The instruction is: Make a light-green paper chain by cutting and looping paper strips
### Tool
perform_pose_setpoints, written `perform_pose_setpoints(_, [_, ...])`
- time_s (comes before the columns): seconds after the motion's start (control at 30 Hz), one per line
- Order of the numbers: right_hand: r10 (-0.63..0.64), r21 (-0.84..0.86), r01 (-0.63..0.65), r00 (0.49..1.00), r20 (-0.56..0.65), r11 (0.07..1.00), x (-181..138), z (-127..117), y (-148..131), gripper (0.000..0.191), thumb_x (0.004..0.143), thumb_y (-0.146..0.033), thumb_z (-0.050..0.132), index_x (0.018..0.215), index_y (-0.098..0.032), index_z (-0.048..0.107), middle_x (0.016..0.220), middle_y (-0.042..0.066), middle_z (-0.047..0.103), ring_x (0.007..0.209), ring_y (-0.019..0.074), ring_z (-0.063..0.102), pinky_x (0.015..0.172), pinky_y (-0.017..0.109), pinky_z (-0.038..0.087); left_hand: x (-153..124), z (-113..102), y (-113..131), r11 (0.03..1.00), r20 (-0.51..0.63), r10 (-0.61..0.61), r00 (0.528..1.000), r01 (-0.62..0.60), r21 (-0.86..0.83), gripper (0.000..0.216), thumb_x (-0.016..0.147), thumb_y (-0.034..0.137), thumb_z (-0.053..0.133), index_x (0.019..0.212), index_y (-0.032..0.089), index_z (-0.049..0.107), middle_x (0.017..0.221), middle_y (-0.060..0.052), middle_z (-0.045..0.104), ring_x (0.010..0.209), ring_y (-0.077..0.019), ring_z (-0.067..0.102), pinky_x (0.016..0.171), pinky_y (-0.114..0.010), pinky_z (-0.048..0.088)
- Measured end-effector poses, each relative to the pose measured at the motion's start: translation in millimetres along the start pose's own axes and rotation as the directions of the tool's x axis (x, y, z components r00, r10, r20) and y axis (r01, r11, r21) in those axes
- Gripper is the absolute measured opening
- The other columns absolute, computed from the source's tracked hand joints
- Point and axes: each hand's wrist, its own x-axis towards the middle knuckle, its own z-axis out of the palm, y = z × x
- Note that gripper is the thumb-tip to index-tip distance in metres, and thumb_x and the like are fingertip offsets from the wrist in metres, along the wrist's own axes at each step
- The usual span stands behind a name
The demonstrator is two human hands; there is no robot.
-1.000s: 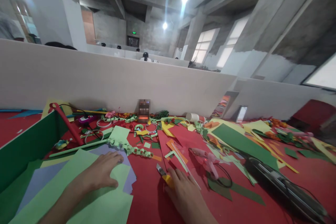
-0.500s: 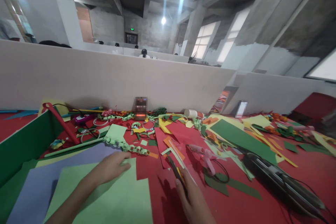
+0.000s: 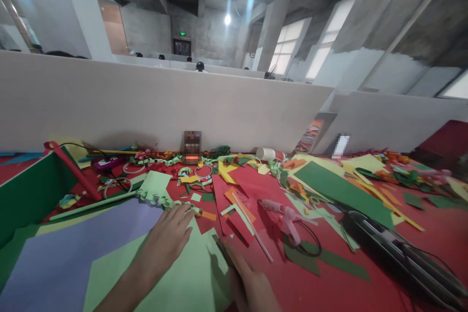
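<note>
While my left hand (image 3: 168,236), grip loosely open, rests on light-green paper (image 3: 175,282), my right hand (image 3: 252,280) grips a utility knife (image 3: 224,249) near its right edge.

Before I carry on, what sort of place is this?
Likely a craft workroom in an unfinished-looking building: a pink glue gun lies among cut paper, a pale partition stands at the back of the desk, and a concrete pillar shows beyond it.

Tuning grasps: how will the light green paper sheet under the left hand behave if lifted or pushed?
The light green paper sheet looks thin, so probably lightweight and floppy. Lying flat, partly over the purple paper sheet, it may slide or buckle if pushed.
</note>
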Motion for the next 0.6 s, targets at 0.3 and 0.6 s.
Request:
perform_pose_setpoints(0.3, [0.080,-0.424,-0.029,0.991,0.103,0.905,25.6,34.5,-9.5,0.092,0.080,0.004,0.046,0.160,-0.037,0.025,0.107,0.008,0.072,0.067,0.0191,0.076,0.047,0.020,0.038,-24.1,20.9,-6.3,0.992,0.130,0.126,0.983,-0.121,-0.045,0.058,0.106,0.040,0.041,0.161,0.034,0.022,0.166,0.002,0.033,0.147,-0.0220,0.040,0.118,-0.040,0.036])
perform_pose_setpoints(0.6, [-0.093,-0.652,0.008,0.991,-0.096,0.758,13.1,67.1,8.8,0.089,0.075,0.004,0.050,0.155,-0.034,0.038,0.088,0.003,0.071,0.054,0.0192,0.070,0.042,0.022,0.038,-23.7,18.2,-5.4,0.992,0.158,0.102,0.982,-0.088,-0.093,0.060,0.106,0.041,0.042,0.162,0.036,0.019,0.167,0.003,0.030,0.147,-0.0231,0.040,0.121,-0.042,0.033])
